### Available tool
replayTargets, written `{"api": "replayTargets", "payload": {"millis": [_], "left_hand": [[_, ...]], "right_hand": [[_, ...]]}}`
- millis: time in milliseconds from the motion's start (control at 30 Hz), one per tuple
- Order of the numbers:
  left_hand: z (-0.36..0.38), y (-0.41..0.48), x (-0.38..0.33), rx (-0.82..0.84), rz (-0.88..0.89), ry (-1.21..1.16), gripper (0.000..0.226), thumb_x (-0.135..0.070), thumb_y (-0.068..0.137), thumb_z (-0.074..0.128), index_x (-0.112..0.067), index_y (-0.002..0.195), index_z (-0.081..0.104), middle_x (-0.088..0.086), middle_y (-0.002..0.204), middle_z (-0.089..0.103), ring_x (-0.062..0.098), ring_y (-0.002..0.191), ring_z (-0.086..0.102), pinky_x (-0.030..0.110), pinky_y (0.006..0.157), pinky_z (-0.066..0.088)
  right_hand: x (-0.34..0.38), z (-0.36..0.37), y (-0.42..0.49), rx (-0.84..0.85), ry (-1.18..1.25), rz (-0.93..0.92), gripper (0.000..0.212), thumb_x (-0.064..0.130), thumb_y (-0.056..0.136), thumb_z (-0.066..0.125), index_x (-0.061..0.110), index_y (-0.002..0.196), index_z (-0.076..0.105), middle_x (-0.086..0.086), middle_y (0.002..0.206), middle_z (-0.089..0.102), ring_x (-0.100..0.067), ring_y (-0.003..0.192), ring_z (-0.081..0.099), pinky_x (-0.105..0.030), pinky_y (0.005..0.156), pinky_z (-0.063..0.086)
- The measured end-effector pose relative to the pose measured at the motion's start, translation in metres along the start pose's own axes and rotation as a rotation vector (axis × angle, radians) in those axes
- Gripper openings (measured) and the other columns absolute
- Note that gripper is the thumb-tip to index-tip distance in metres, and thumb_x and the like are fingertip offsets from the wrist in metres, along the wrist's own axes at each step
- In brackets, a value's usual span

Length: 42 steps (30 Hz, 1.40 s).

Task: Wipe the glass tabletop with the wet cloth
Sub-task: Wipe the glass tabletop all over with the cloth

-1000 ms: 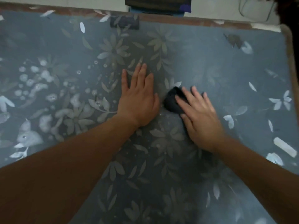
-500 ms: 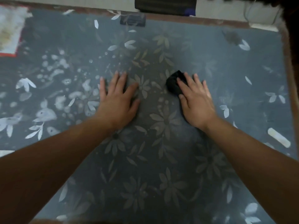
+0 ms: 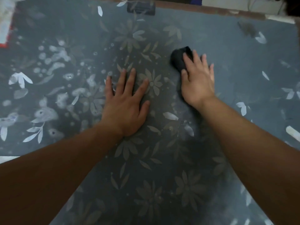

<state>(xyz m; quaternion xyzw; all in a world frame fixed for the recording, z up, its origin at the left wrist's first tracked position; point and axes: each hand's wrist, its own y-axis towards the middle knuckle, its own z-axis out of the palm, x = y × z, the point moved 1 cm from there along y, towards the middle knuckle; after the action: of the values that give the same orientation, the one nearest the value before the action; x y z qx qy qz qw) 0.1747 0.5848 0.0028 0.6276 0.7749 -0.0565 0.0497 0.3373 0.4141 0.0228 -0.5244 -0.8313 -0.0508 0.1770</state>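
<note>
The glass tabletop (image 3: 227,51) fills the view, with a grey floral pattern showing under it. A small dark wet cloth (image 3: 178,60) lies bunched on the glass right of centre. My right hand (image 3: 197,80) presses down on it with straight fingers, and the cloth's far-left part sticks out past the fingertips. My left hand (image 3: 125,104) rests flat on the glass with fingers spread, to the left of the cloth and apart from it. Water drops dot the glass left of that hand.
A brown table edge (image 3: 203,8) runs along the far side. A dark rectangular object (image 3: 140,8) sits near that far edge. A white and red item (image 3: 6,21) lies at the far left corner. A dark smudge (image 3: 246,28) marks the far right.
My right hand has slid the cloth away from my left hand, up and to the right. The left hand stays flat on the glass. The camera view shifted.
</note>
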Motion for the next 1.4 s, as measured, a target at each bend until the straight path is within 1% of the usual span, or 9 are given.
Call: {"api": "replayTargets", "payload": {"millis": [133,233,400,600,700,833,1067,1233,1400], "left_hand": [[0.003,-0.002,0.001,-0.007,0.011,0.007,0.063,-0.056,0.103,0.022,-0.030,0.161,0.024,0.014,0.172,0.013,0.034,0.159,0.005,0.067,0.123,0.002],[0.003,-0.003,0.000,-0.002,0.007,-0.009,0.063,-0.054,0.103,0.023,-0.029,0.162,0.023,0.013,0.172,0.011,0.033,0.160,0.002,0.067,0.123,0.001],[0.004,-0.002,0.002,-0.011,0.017,-0.021,0.062,-0.051,0.104,0.022,-0.030,0.162,0.021,0.013,0.172,0.011,0.033,0.160,0.000,0.066,0.123,0.000],[-0.001,-0.002,-0.001,0.004,0.016,-0.047,0.063,-0.047,0.101,0.028,-0.028,0.161,0.027,0.015,0.171,0.014,0.035,0.159,0.004,0.068,0.123,0.002],[-0.001,-0.002,0.001,0.007,0.016,-0.056,0.063,-0.047,0.101,0.028,-0.028,0.161,0.027,0.015,0.171,0.013,0.035,0.159,0.004,0.068,0.123,0.001],[0.000,-0.002,0.002,0.008,0.016,-0.062,0.061,-0.046,0.103,0.027,-0.028,0.161,0.025,0.013,0.172,0.011,0.033,0.159,0.002,0.068,0.123,0.000],[-0.003,-0.002,0.001,0.009,0.013,-0.085,0.059,-0.043,0.102,0.031,-0.027,0.159,0.030,0.013,0.172,0.013,0.033,0.159,0.004,0.067,0.123,-0.002],[0.000,-0.003,0.003,-0.033,0.042,-0.117,0.054,-0.039,0.101,0.033,-0.026,0.154,0.036,0.012,0.170,0.020,0.030,0.159,0.007,0.069,0.122,0.000],[-0.003,-0.004,0.002,-0.035,0.042,-0.142,0.054,-0.037,0.100,0.036,-0.025,0.152,0.040,0.012,0.170,0.022,0.031,0.159,0.009,0.070,0.122,0.000]], "right_hand": [[0.008,0.010,-0.078,0.058,-0.058,-0.226,0.053,0.027,0.101,0.034,0.023,0.154,0.034,-0.002,0.166,0.021,-0.031,0.154,0.013,-0.053,0.124,0.008],[-0.002,0.007,-0.117,0.127,-0.085,-0.273,0.051,0.028,0.102,0.034,0.021,0.152,0.038,-0.004,0.165,0.025,-0.030,0.154,0.015,-0.054,0.124,0.011],[0.007,0.003,-0.026,0.023,-0.021,-0.054,0.052,0.027,0.105,0.035,0.024,0.156,0.029,-0.002,0.167,0.018,-0.029,0.155,0.007,-0.047,0.125,-0.001],[0.019,0.020,-0.158,0.099,-0.142,-0.187,0.054,0.030,0.100,0.033,0.021,0.153,0.035,-0.005,0.165,0.024,-0.032,0.153,0.017,-0.057,0.122,0.017],[0.013,0.013,-0.127,0.106,-0.113,-0.187,0.052,0.030,0.101,0.034,0.022,0.152,0.038,-0.004,0.164,0.026,-0.032,0.153,0.016,-0.056,0.123,0.014],[0.014,0.010,-0.078,-0.016,-0.053,0.013,0.054,0.030,0.103,0.031,0.024,0.156,0.030,-0.003,0.167,0.020,-0.031,0.154,0.010,-0.050,0.125,0.004],[0.012,0.020,-0.206,0.117,-0.107,-0.123,0.052,0.028,0.101,0.034,0.019,0.152,0.038,-0.007,0.164,0.026,-0.034,0.152,0.019,-0.059,0.121,0.017],[-0.004,0.006,-0.128,-0.067,-0.004,0.214,0.052,0.029,0.105,0.032,0.023,0.157,0.028,-0.003,0.167,0.018,-0.028,0.155,0.007,-0.047,0.126,0.002],[0.048,0.040,-0.235,0.008,-0.113,0.040,0.055,0.028,0.099,0.035,0.021,0.153,0.033,-0.006,0.166,0.022,-0.034,0.153,0.016,-0.055,0.123,0.012]]}}
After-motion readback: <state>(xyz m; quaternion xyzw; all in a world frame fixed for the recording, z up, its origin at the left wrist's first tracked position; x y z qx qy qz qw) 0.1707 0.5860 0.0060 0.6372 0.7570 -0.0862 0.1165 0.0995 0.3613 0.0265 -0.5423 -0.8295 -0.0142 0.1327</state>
